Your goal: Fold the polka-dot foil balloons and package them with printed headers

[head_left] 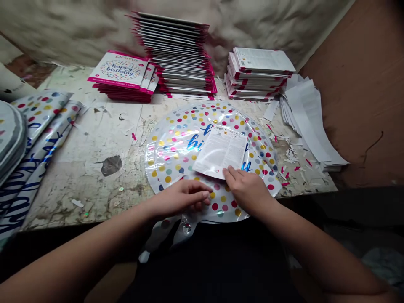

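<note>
Currently, a flat, round foil balloon [175, 141], white with multicoloured dots and blue lettering, lies on a scuffed, pale desk [97, 134] and reaches its near edge. On top of the balloon, covering part of its lettering, rests a white rectangular packet [222, 151] with small printed text, set at a slant. The right hand [248, 187] is over the balloon's near right part, its fingers drawn in at the packet's near corner; whether that grip pinches or merely presses, I cannot tell. Over the balloon's near left part, the left hand [189, 195] is loosely curled, its grip partly open, with a gap between thumb and forefinger and nothing visible in it. Behind the balloon stands a tall stack of pink-edged white packs [179, 59]. Right of the balloon lie white paper sheets [309, 122]; left of it, dotted foil pieces [41, 139] with dark blue lettering.
</note>
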A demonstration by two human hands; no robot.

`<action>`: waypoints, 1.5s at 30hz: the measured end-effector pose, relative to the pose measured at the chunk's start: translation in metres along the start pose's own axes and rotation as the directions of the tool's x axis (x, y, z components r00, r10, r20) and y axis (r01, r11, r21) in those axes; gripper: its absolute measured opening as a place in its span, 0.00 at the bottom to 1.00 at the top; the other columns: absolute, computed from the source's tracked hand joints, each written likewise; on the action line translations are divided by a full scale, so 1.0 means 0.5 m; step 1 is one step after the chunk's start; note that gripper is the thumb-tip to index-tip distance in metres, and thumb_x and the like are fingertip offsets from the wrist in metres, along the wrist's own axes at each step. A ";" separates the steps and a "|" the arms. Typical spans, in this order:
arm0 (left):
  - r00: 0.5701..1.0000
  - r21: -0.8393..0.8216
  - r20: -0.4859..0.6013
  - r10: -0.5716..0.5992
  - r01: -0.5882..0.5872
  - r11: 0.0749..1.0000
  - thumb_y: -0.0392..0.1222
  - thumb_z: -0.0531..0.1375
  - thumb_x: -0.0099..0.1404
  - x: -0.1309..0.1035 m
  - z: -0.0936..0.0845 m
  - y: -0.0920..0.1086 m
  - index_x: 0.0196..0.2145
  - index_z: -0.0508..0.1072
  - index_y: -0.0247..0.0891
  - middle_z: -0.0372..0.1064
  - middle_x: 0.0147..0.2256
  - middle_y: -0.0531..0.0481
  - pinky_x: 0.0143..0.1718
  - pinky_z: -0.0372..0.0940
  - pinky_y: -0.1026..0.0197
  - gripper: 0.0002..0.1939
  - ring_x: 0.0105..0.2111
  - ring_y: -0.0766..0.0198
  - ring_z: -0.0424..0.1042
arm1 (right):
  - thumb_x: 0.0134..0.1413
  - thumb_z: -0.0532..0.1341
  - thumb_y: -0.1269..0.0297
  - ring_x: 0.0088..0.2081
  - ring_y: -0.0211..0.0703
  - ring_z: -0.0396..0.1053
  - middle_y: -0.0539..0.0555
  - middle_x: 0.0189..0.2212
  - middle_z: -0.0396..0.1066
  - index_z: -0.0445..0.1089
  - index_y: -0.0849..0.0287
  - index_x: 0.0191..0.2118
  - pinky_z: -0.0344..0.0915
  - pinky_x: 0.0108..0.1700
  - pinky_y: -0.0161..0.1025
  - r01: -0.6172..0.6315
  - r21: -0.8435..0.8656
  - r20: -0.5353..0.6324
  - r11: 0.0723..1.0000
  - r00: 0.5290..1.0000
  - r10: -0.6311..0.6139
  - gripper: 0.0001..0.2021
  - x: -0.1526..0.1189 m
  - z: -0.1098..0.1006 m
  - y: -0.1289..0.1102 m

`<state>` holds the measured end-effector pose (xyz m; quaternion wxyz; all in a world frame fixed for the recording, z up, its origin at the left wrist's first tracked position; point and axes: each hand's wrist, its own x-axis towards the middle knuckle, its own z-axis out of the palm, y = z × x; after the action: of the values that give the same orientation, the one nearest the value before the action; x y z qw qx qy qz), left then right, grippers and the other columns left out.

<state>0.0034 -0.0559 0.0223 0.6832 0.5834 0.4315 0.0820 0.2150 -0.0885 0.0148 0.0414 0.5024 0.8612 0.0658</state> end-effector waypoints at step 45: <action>0.432 0.514 -0.512 0.742 -0.538 0.668 0.41 0.63 0.57 -0.041 -0.088 0.171 0.50 0.68 0.42 0.71 0.43 0.46 0.47 0.63 0.58 0.22 0.43 0.57 0.70 | 0.51 0.62 0.57 0.37 0.51 0.74 0.56 0.34 0.76 0.74 0.56 0.36 0.72 0.39 0.46 0.174 0.984 -0.167 0.044 0.795 0.584 0.10 0.103 -0.067 0.133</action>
<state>-0.0058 -0.0104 0.1088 0.2987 0.7166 0.4008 0.4865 0.2421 -0.0140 0.0581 -0.5632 0.4763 0.5520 -0.3890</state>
